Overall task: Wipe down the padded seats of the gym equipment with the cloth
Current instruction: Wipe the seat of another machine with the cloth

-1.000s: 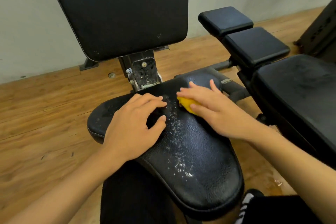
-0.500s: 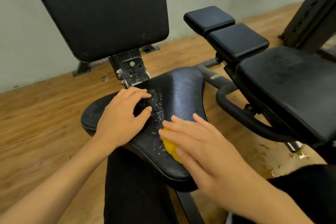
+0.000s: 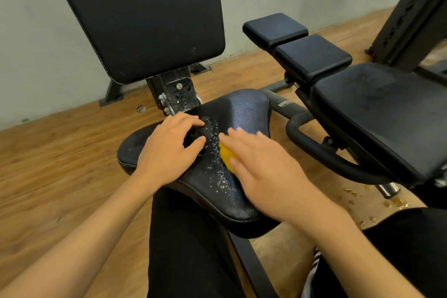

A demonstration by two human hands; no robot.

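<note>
Head view: looks down on a black padded seat [image 3: 244, 113], the landmark for every place below.
Cloth: a yellow cloth [image 3: 226, 156] lies on the middle of the seat, mostly covered by the right hand.
Right hand: the right hand [image 3: 263, 172] presses flat on the cloth, fingers straight and close together, pointing to the seat's left side; its outline is blurred.
Left hand: the left hand [image 3: 169, 150] rests on the seat's left half just beside the cloth, fingers bent with tips on the padding, thumb spread apart, holding nothing.
Specks: white specks [image 3: 215, 176] run in a band across the seat between the two hands.
Backrest: a black backrest [image 3: 145, 17] rises behind the seat.
Second bench: a second bench [image 3: 387, 113] stands to the seat's right.
Floor: a wooden floor [image 3: 48, 164] lies beneath the seat.
</note>
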